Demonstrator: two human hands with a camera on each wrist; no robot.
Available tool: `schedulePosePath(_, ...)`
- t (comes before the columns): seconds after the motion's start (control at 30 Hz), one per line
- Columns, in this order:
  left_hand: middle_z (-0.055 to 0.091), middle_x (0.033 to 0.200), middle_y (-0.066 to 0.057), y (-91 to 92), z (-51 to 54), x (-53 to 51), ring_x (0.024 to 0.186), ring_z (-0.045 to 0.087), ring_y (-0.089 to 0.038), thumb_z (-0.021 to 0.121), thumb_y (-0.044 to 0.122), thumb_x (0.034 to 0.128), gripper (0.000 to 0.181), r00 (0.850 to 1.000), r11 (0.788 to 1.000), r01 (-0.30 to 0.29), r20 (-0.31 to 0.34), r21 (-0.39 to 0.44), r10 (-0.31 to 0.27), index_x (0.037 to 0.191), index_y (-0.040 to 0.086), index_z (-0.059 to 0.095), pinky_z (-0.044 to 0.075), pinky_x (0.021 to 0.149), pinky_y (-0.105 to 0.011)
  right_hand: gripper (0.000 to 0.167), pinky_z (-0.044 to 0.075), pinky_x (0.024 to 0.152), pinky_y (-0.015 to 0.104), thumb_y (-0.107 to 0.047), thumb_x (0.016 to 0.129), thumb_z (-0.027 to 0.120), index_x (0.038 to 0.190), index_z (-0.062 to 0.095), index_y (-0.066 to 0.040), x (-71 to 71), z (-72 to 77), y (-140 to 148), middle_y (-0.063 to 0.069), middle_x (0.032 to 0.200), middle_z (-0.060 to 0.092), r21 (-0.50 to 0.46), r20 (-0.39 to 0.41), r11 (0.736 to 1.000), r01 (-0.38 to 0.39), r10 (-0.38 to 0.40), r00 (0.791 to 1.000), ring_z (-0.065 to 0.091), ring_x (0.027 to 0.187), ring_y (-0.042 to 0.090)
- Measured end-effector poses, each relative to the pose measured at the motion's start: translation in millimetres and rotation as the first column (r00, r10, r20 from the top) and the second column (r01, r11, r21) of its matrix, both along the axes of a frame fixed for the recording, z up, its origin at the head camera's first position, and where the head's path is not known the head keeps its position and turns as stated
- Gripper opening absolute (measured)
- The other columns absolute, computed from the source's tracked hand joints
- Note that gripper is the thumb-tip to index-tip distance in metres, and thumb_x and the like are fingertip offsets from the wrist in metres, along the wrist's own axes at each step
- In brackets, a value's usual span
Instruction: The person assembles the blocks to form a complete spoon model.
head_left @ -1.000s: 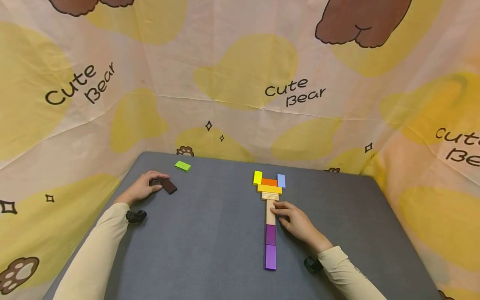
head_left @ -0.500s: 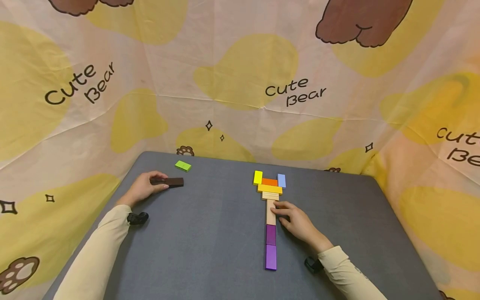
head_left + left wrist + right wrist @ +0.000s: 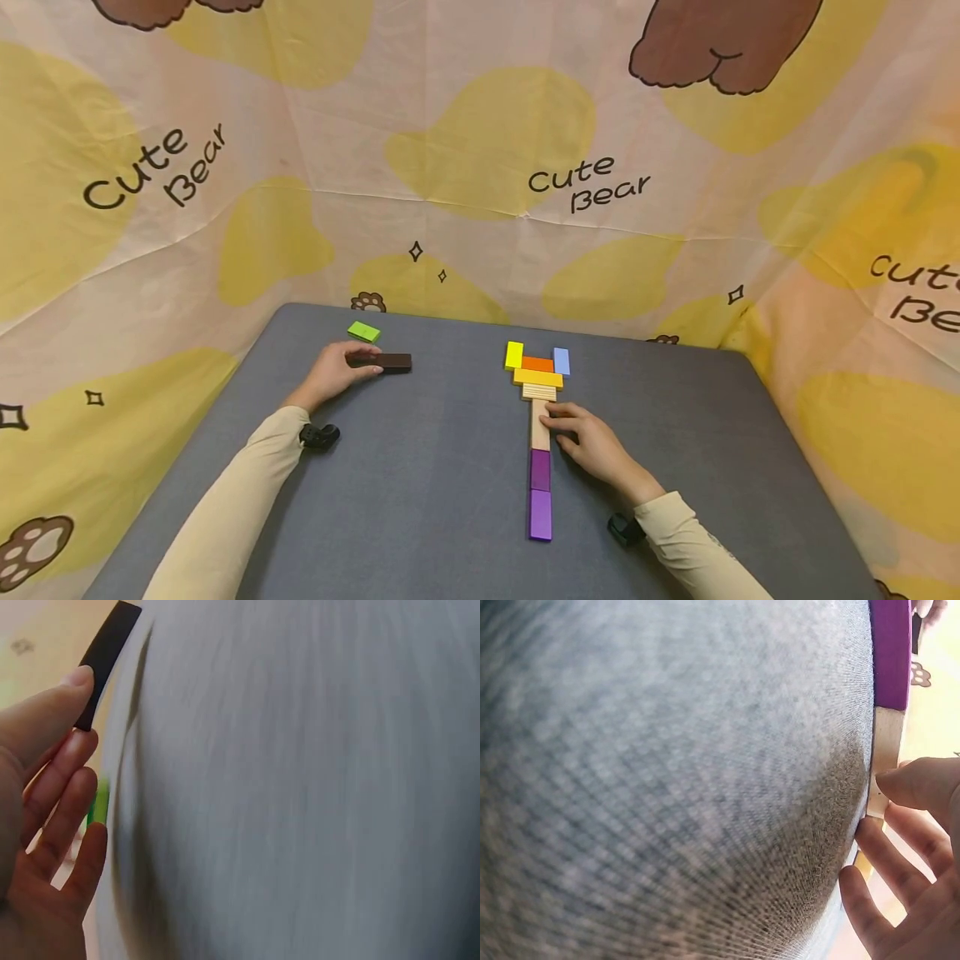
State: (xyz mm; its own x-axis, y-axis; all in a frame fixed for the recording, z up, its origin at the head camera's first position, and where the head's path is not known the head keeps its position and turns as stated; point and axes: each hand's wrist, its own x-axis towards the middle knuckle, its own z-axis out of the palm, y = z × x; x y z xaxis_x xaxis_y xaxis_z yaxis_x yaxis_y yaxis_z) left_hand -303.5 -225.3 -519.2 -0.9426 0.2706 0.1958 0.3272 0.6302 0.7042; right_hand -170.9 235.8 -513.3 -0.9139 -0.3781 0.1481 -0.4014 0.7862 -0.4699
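My left hand (image 3: 337, 372) pinches a dark brown wooden block (image 3: 396, 363) between thumb and fingers, at the left of the table. In the left wrist view the block (image 3: 109, 660) stands out past the thumb, and the other fingers are loosely bent. Across the table, my right hand (image 3: 600, 442) touches a plain wood block (image 3: 539, 427) with its fingertips from the right side. That block lies in a column with two purple blocks (image 3: 540, 471) nearer me and a ridged pale stack (image 3: 539, 392) beyond it. The right wrist view shows the thumb against the plain block (image 3: 886, 742).
Past the column lie a yellow-orange block (image 3: 537, 378), an orange block (image 3: 537, 364), a yellow block (image 3: 513, 355) and a light blue block (image 3: 562, 362). Green blocks (image 3: 363, 332) sit near the back left edge. Printed cloth (image 3: 480, 167) walls the grey table (image 3: 435, 500).
The left hand has turned the dark brown block from slanting to sideways and carried it to the right. The right hand has stayed in place.
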Motion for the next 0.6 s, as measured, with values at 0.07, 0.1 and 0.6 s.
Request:
schedulePosePath(0.07, 0.075, 0.110, -0.009, 13.5, -1.6, -1.8, 0.103, 0.069, -0.026, 0.082, 0.029, 0.0813, 0.036, 1.000, 1.000, 0.009, 0.004, 0.021, -0.009, 0.113, 0.014, 0.074, 0.052, 0.092, -0.047, 0.042, 0.047, 0.105, 0.053, -0.003, 0.089, 0.068, 0.130, 0.067, -0.013, 0.3, 0.2, -0.2, 0.007, 0.140, 0.059, 0.001, 0.003, 1.000, 0.000, 0.000, 1.000, 0.056, 0.131, 0.032)
schedulePosePath(0.1, 0.075, 0.110, -0.009, 20.4, -2.1, -2.9, 0.103, 0.069, -0.026, 0.082, 0.029, 0.0810, 0.036, 1.000, 0.999, 0.013, 0.006, 0.030, -0.013, 0.113, 0.015, 0.074, 0.052, 0.092, -0.047, 0.042, 0.047, 0.105, 0.053, -0.003, 0.089, 0.068, 0.130, 0.066, -0.013, 0.5, 0.4, -0.3, 0.007, 0.140, 0.059, 0.001, 0.005, 1.000, 0.000, 0.000, 1.000, 0.056, 0.131, 0.032)
schedulePosePath(0.6, 0.075, 0.110, -0.005, 123.1, 3.2, -22.6, 0.101, 0.069, -0.021, 0.083, 0.028, 0.0801, 0.031, 0.994, 0.988, 0.106, -0.005, 0.112, -0.106, 0.109, 0.019, 0.075, 0.055, 0.089, -0.041, 0.042, 0.046, 0.105, 0.053, -0.004, 0.090, 0.068, 0.131, 0.066, -0.014, 0.9, 1.2, -1.4, 0.006, 0.141, 0.059, 0.002, 0.017, 1.000, 0.013, -0.013, 1.000, 0.056, 0.131, 0.032)
